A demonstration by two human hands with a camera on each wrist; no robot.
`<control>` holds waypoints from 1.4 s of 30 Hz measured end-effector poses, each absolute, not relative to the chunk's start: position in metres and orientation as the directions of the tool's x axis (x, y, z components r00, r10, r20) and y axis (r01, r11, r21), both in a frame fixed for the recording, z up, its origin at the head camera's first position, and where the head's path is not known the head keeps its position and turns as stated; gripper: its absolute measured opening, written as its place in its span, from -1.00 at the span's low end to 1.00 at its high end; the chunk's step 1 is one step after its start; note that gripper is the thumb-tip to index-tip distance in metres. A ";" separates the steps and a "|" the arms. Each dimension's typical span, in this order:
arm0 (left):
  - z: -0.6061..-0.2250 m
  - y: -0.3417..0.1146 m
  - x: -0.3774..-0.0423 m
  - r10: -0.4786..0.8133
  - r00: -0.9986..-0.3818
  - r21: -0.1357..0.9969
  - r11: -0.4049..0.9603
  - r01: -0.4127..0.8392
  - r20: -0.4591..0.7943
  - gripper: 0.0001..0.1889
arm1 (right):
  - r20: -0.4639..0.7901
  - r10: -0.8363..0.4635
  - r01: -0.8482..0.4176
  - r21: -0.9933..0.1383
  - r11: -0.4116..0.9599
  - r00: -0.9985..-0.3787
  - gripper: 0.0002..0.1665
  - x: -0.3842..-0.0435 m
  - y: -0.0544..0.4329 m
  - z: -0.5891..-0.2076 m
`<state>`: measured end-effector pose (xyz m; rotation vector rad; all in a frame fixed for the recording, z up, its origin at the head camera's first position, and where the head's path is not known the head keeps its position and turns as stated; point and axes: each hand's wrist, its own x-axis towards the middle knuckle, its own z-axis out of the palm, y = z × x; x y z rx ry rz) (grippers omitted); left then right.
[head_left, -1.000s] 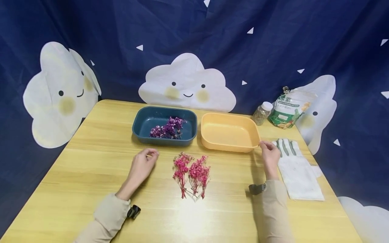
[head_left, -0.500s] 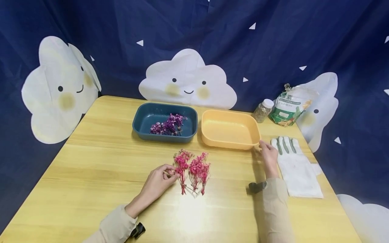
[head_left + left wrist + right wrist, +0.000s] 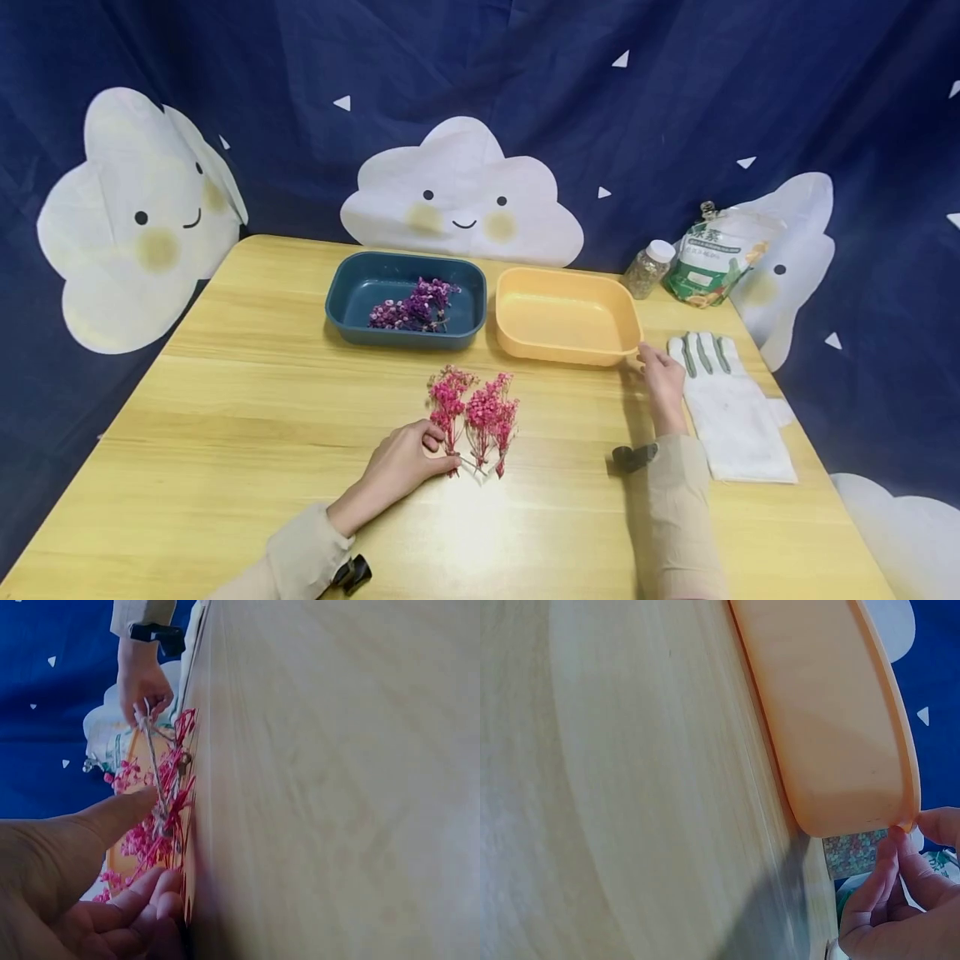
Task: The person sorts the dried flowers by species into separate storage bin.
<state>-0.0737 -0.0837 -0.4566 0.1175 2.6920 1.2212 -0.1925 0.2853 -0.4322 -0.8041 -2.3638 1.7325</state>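
Observation:
Small pink dried flower bunches with tied stems (image 3: pixel 492 408) lie on the table in the head view. My left hand (image 3: pixel 405 460) is at the stems of the leftmost pink bunch (image 3: pixel 449 392), thumb laid over the lower stems and fingers to their left. In the left wrist view, a gap shows between thumb (image 3: pixel 124 814) and fingertips, with pink stems and pale string beyond. My right hand (image 3: pixel 663 385) pinches the rim of the orange-yellow basin (image 3: pixel 558 354) at its front right corner, as the right wrist view also shows.
A dark blue basin (image 3: pixel 405 339) holding purple dried flowers (image 3: pixel 420 304) stands left of the yellow one. Behind my right hand are a lidded jar (image 3: pixel 647 273) and a green-white pouch (image 3: pixel 708 267). White gloves (image 3: pixel 738 425) lie at the right edge.
My left hand has moved right from near the blue basin to the leftmost pink bunch, then down to its stems. My right hand stays at the yellow basin's corner.

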 end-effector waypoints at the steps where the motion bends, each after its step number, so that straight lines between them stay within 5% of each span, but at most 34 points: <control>1: -0.457 -0.083 -0.074 0.153 -0.980 0.741 0.671 0.006 -0.130 -0.60 | -0.224 0.472 0.353 -0.912 0.206 -0.853 -0.39 -0.193 0.286 -0.432; 15: -0.456 -0.081 -0.077 0.134 -0.986 0.718 0.695 0.026 -0.094 -0.82 | -0.241 0.474 0.347 -0.926 0.149 -0.847 -0.40 -0.193 0.285 -0.433; 42: -0.446 -0.085 -0.084 0.079 -0.996 0.836 0.542 0.085 0.051 -0.74 | -0.223 0.486 0.320 -0.939 0.127 -0.845 -0.43 -0.195 0.286 -0.437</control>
